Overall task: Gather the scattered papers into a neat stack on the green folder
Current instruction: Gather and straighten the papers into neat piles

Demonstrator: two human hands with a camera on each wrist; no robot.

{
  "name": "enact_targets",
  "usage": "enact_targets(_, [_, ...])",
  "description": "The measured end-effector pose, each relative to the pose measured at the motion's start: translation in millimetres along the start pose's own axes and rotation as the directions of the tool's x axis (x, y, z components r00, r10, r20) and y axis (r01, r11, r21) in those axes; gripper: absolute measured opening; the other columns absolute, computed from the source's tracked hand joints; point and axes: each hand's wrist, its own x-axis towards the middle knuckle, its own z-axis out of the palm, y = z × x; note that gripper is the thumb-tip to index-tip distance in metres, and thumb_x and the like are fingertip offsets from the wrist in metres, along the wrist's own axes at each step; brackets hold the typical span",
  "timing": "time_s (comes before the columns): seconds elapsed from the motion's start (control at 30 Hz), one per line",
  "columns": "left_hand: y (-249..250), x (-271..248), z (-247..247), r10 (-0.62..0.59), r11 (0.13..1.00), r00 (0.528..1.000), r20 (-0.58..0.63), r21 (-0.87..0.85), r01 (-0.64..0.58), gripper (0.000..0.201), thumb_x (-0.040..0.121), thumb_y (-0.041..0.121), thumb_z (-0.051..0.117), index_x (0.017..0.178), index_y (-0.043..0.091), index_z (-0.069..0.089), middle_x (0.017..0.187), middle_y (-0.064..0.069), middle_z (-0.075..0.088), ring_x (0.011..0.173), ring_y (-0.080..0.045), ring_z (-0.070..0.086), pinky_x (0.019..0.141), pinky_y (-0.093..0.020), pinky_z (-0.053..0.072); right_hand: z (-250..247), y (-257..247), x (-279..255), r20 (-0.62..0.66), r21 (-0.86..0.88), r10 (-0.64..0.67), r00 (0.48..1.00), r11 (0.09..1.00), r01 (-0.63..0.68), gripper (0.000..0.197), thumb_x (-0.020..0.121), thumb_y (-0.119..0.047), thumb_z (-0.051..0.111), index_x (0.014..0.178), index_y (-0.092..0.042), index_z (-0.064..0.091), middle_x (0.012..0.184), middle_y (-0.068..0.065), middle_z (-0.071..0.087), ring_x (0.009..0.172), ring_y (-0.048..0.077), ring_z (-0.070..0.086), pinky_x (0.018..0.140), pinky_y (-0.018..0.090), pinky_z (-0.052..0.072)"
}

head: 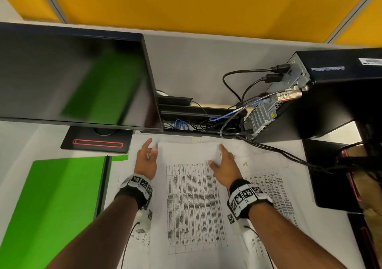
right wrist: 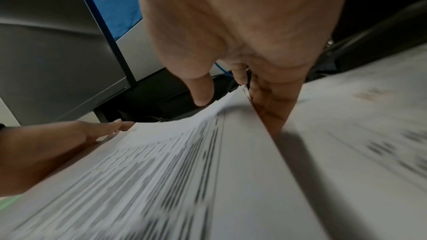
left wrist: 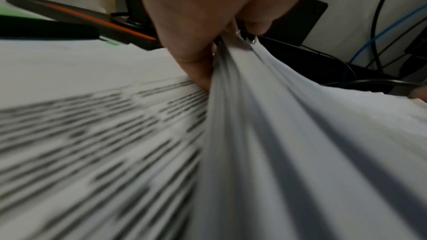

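Both hands are holding a stack of papers [head: 194, 196] between them (printed tables on top). The left hand [head: 146, 161] is gripping its left edge, the right hand [head: 225, 165] its right edge. The green folder [head: 51, 202] is lying on the bench left of the left hand, with no papers on it.

Blurred: print on the papers [left wrist: 97, 134] left of the left fingers [left wrist: 196, 68] — unreadable | Hidden: right fingers [right wrist: 268, 109] partly behind the lifted sheet edge | Cut off: green folder [head: 51, 202] by the picture's left edge — sheets beneath the stack mostly covered
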Motion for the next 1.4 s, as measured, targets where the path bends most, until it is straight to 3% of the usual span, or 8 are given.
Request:
enact_targets(0.17, [16,8,5,-0.064,0.998,0.998,0.016,0.007,0.064,0.027,0.095,0.027,0.051,0.12,0.021,0.06,0.11,-0.002,0.057,0.104,-0.021,0.053,0.094,-0.031,0.041,-10,-26,26,0.036,-0.214,-0.019,0.999,0.977,0.027,0.068,0.097,-0.034,0.049,0.153,-0.03,0.01,0.148,0.011,0.028,0.118,0.032,0.055,0.098,0.04,0.045])
enact_targets(0.33, [19,5,6,-0.088,0.992,0.996,-0.018,0.085,0.09,0.022,0.092,0.034,0.055,0.108,0.02,0.061,0.105,0.003,0.058,0.098,-0.017,0.052,0.089,-0.028,0.038,-4,-31,33,0.094,-0.332,0.027,0.995,0.943,0.006,0.058,0.097,-0.035,0.048,0.149,-0.025,0.024,0.145,0.009,0.029,0.121,0.032,0.053,0.099,0.044,0.046])
enact_targets(0.5, [15,5,4,-0.03,0.996,0.999,0.015,0.089,0.029,0.035,0.093,0.025,0.053,0.127,0.033,0.055,0.109,-0.001,0.052,0.102,-0.018,0.051,0.098,-0.031,0.037,-1,-30,30,0.092,-0.364,-0.004,0.996,0.931,0.037,0.054,0.097,-0.036,0.048,0.147,-0.023,0.031,0.144,0.008,0.03,0.123,0.03,0.052,0.101,0.042,0.046])
enact_targets(0.83, [14,-2,4,-0.065,0.991,0.997,-0.03,0.113,0.068,0.015,0.087,0.031,0.06,0.09,0.017,0.059,0.109,-0.001,0.059,0.102,-0.018,0.053,0.089,-0.028,0.035,11,-45,30,0.174,-0.479,-0.024,0.984,0.871,0.106,0.058,0.096,-0.039,0.048,0.149,-0.023,0.028,0.155,0.003,0.019,0.136,0.028,0.033,0.107,0.046,0.038])
enact_targets(1.03, [19,-17,8,-0.092,0.996,0.988,-0.122,0.001,0.093,0.02,0.091,0.032,0.056,0.096,0.013,0.055,0.113,-0.003,0.048,0.099,-0.018,0.05,0.088,-0.026,0.032,26,-38,17,0.051,-0.119,0.072,0.996,0.991,-0.066,0.079,0.096,-0.032,0.054,0.154,-0.02,0.002,0.162,0.008,0.001,0.147,0.026,0.018,0.116,0.036,0.022])
enact_targets(1.17, [19,-18,15,-0.109,0.973,0.993,-0.038,0.198,0.114,0.039,0.093,0.048,0.043,0.114,0.02,0.061,0.126,0.003,0.045,0.103,-0.02,0.054,0.091,-0.032,0.036,27,-28,11,0.083,-0.183,0.0,0.997,0.983,0.015,0.071,0.096,-0.038,0.052,0.154,-0.021,0.014,0.162,0.003,0.001,0.147,0.023,0.018,0.116,0.033,0.022])
enact_targets(1.33, [14,-12,12,-0.123,0.936,0.992,-0.026,0.33,0.124,0.046,0.094,0.051,0.038,0.105,0.016,0.065,0.126,-0.004,0.051,0.111,-0.028,0.055,0.098,-0.038,0.038,14,-30,18,0.163,-0.433,-0.07,0.984,0.891,0.135,0.063,0.097,-0.042,0.046,0.152,-0.034,0.016,0.161,0.0,-0.008,0.143,0.034,0.022,0.112,0.048,0.034])
enact_targets(1.4, [11,-14,11,-0.115,0.95,0.993,-0.02,0.289,0.116,0.041,0.093,0.05,0.042,0.103,0.017,0.064,0.126,-0.004,0.051,0.112,-0.028,0.054,0.1,-0.038,0.037,15,-33,21,0.206,-0.521,-0.071,0.976,0.836,0.171,0.059,0.097,-0.044,0.046,0.149,-0.033,0.023,0.157,0.002,0.004,0.139,0.035,0.024,0.105,0.052,0.039])
